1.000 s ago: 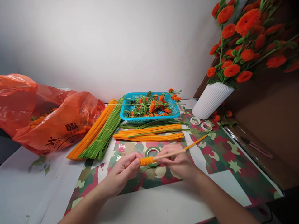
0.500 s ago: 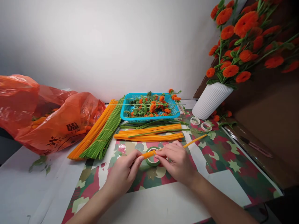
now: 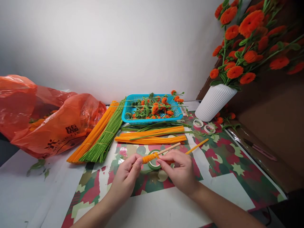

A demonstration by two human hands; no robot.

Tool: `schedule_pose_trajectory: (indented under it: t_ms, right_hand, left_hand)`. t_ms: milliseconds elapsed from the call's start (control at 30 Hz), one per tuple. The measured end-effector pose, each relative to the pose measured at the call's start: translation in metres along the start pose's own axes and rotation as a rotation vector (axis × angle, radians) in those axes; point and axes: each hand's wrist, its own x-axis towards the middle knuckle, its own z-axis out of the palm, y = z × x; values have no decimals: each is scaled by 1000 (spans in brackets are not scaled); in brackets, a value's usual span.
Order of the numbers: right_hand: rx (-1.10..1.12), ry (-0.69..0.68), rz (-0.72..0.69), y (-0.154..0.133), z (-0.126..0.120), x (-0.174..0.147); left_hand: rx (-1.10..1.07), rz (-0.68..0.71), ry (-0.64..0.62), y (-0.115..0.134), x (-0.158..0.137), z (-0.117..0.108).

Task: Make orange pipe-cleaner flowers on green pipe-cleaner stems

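Note:
A thin wooden stick (image 3: 169, 148) carries a tight coil of orange pipe cleaner (image 3: 149, 158) near its left end. My left hand (image 3: 128, 172) is closed round the coiled end, thumb on top. With thumb and index finger, my right hand (image 3: 179, 169) pinches the pipe cleaner where it leaves the coil. Its straight free length (image 3: 198, 145) sticks out beyond that hand to the upper right. Under the coil, a roll of green tape (image 3: 154, 164) lies on the camouflage-patterned mat (image 3: 163, 180).
Orange pipe cleaners (image 3: 152, 139) lie behind my hands, before a blue basket (image 3: 153, 121) of small orange flowers. Left are bundles of orange and green pipe cleaners (image 3: 102, 142) and an orange plastic bag (image 3: 61, 126). Right stand a white vase (image 3: 215, 101), white tape rolls (image 3: 198, 123) and pink-handled scissors (image 3: 263, 152).
The bare stick now shows above my right hand, where that hand covered it before. My right hand has shifted slightly lower, and the strand's free end has dipped a little.

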Motion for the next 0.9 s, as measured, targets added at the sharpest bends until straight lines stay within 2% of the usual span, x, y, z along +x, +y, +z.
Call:
schedule_pose_trajectory:
  t_ms: [100, 167, 300, 467, 667, 800, 900]
  right_hand:
    - [180, -80, 274, 2, -1, 2]
    - [266, -167, 362, 5, -5, 6]
    - [264, -245, 250, 8, -12, 14]
    - [192, -280, 177, 10, -18, 18]
    - [120, -489, -38, 17, -25, 19]
    - [173, -543, -71, 16, -27, 20]
    - [133, -549, -68, 15, -27, 21]
  left_hand:
    - [-150, -1, -74, -3, 2, -2]
    - [-227, -11, -153, -3, 4, -5]
    - [-287, -64, -297, -1, 7, -12]
    - [-320, -109, -375, 2, 9, -15]
    - [-360, -201, -434, -1, 9, -16]
    - [-393, -255, -457, -2, 9, -16]
    - [-412, -278, -464, -2, 9, -15]
